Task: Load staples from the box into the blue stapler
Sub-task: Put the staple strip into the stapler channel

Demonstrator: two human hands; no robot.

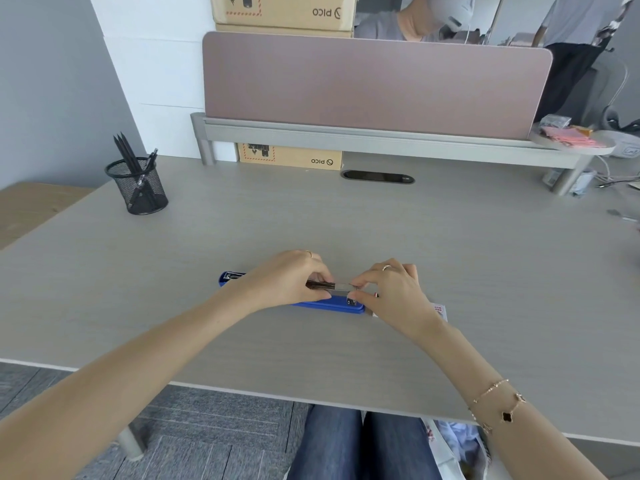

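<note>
Work surface: a pale grey wood-grain desk (242,230), with its near edge toward the camera and grey carpet showing below it. At the far edge stands a mauve partition screen (374,84) above a grey raised shelf (381,142); a cardboard carton (289,156) sits under the shelf and a dark oval cable port (378,176) lies just in front of it. A black mesh pen holder (138,186) with dark pencils stands at the far left of the desk, well apart from the work area. Blue stapler (332,304) lies flat on the desk near centre, long axis running left to right, opened out so that its far end shows at the left beyond the left wrist. Left hand (282,282) rests over the stapler's middle, fingers curled and pinched on the dark left end of a staple strip (337,286) held just above the blue body. Right hand (398,296) meets it from the right, thumb and forefinger closed on the strip's pale right end; a ring and a bracelet are worn on that side. A small printed box (440,311) shows partly behind the right wrist; its contents cannot be determined.
</note>
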